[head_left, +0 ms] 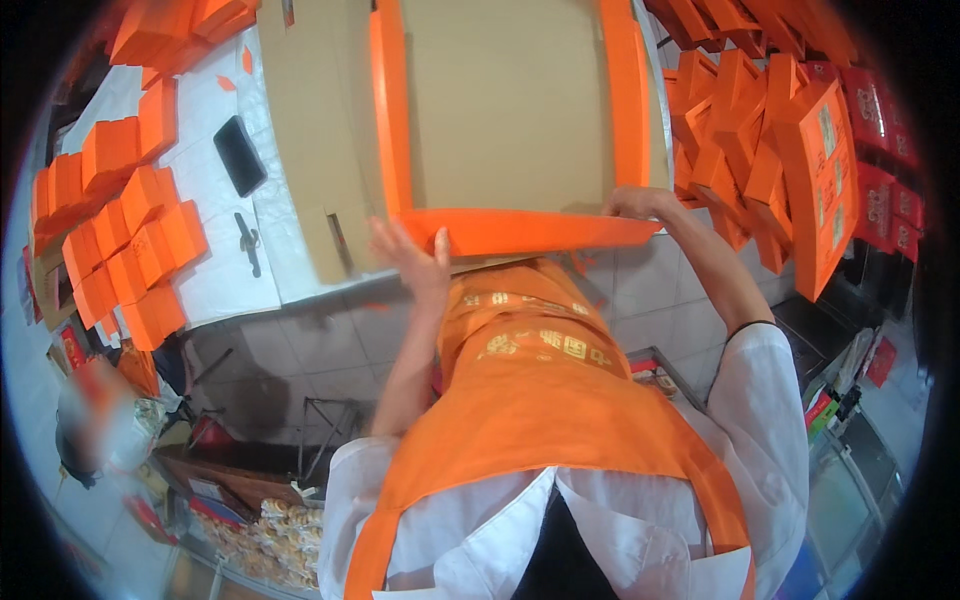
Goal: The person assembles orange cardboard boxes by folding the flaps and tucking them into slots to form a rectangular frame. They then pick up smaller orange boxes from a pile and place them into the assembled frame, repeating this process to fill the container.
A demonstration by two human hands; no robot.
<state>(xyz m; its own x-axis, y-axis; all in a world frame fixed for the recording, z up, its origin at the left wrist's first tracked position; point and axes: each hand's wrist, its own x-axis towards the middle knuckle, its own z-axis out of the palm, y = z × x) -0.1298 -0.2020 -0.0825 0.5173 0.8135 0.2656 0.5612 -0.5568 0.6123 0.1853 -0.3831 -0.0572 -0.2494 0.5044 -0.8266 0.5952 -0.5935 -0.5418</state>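
In front of me on the table lies a large cardboard box (pixel 510 110), brown inside, with orange side walls raised and folded in. Its near orange flap (pixel 530 232) stands up along the edge closest to me. My left hand (pixel 418 262) is at that flap's left end, thumb against the orange face and fingers stretched out and slightly blurred. At the right end, my right hand (pixel 642 203) has its fingers curled over the corner where the near flap meets the right wall (pixel 627 110). A wide brown cardboard panel with slots (pixel 320 130) spreads out on the left.
A black phone (pixel 240 157) and a dark slim tool (pixel 248 245) lie on the white-covered table (pixel 215 280). Stacks of orange boxes (pixel 130 250) stand at left, more orange boxes (pixel 740 140) at right beside red packages (pixel 875 205). A blurred person (pixel 100 420) is at lower left.
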